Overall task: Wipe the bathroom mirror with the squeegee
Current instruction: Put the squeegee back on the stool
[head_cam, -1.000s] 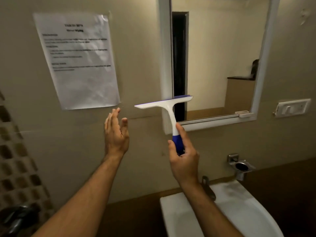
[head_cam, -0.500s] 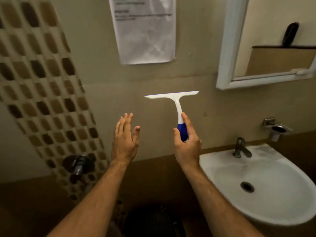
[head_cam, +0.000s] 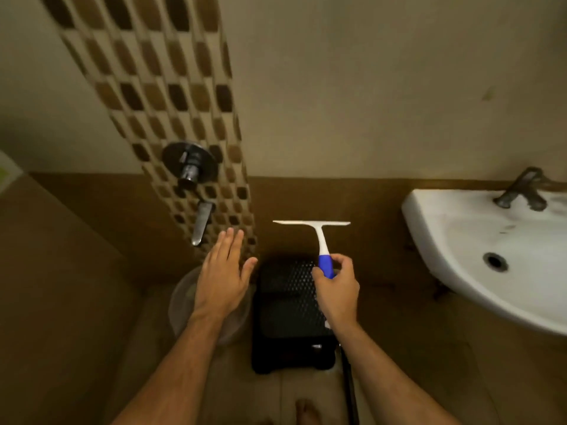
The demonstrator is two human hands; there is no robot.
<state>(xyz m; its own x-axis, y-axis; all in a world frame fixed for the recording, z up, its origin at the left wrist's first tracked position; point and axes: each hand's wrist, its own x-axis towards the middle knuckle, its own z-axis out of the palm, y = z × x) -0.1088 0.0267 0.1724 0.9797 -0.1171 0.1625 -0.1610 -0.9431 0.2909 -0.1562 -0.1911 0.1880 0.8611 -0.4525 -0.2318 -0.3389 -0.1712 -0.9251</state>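
Our view has dropped from the mirror, now out of frame, toward the floor, our right hand [head_cam: 337,289] still gripping the squeegee [head_cam: 319,240] by its blue handle and our left hand [head_cam: 224,274] open, so wiping looks finished.

Both bare forearms reach in from the six o'clock edge, the left from about seven and the right from about five. The left hand [head_cam: 222,279] is flat and empty, back toward the camera, fingers together pointing to twelve o'clock, thumb splayed toward two. The right hand [head_cam: 337,288] is curled around the squeegee [head_cam: 319,237] handle, blade end toward twelve o'clock.
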